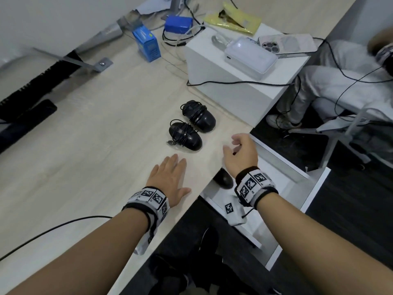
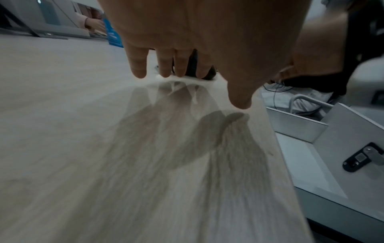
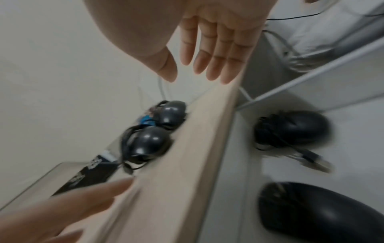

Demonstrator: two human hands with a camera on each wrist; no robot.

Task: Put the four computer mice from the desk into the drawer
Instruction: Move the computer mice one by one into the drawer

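Observation:
Two black mice with their cables wound round them lie side by side on the light wood desk (image 1: 95, 145), the nearer mouse (image 1: 185, 135) and the farther mouse (image 1: 198, 116). My left hand (image 1: 170, 175) lies flat on the desk just short of the nearer mouse, fingers straight. My right hand (image 1: 236, 147) hovers over the desk's right edge, relaxed and empty. Below that edge the white drawer (image 1: 282, 162) stands pulled out. The right wrist view shows two more black mice in it, one mouse (image 3: 295, 129) farther in and another mouse (image 3: 320, 213) close to the camera.
A white box (image 1: 234, 86) behind the mice carries a power bank (image 1: 251, 56) and a phone (image 1: 287, 44). Cables, a blue carton (image 1: 146, 44) and a yellow envelope (image 1: 234, 20) lie further back. A seated person (image 1: 340, 71) is to the right. A black cable (image 1: 53, 228) crosses the near desk.

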